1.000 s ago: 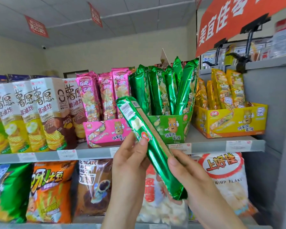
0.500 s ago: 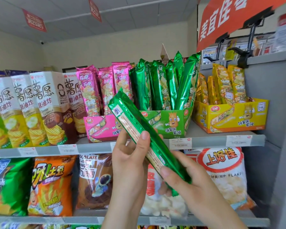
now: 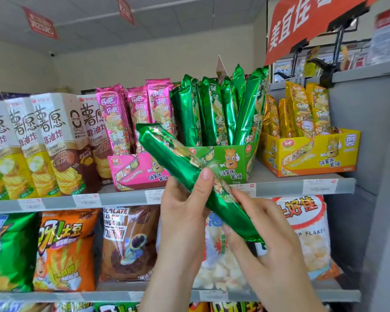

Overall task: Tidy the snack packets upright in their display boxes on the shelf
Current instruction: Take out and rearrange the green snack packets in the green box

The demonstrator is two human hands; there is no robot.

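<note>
step: both hands hold one green packet [image 3: 196, 183], tilted, mid-frame | left hand [image 3: 185, 208] and right hand [image 3: 263, 235] fingers curled round it | next: stand it up in the green box [image 3: 230, 163]

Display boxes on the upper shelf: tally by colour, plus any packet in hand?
pink display box: 1
green display box: 1
yellow display box: 1
green packet, gripped by left hand and right hand: 1
Total: 4 (3 boxes, 1 held packet)
</note>
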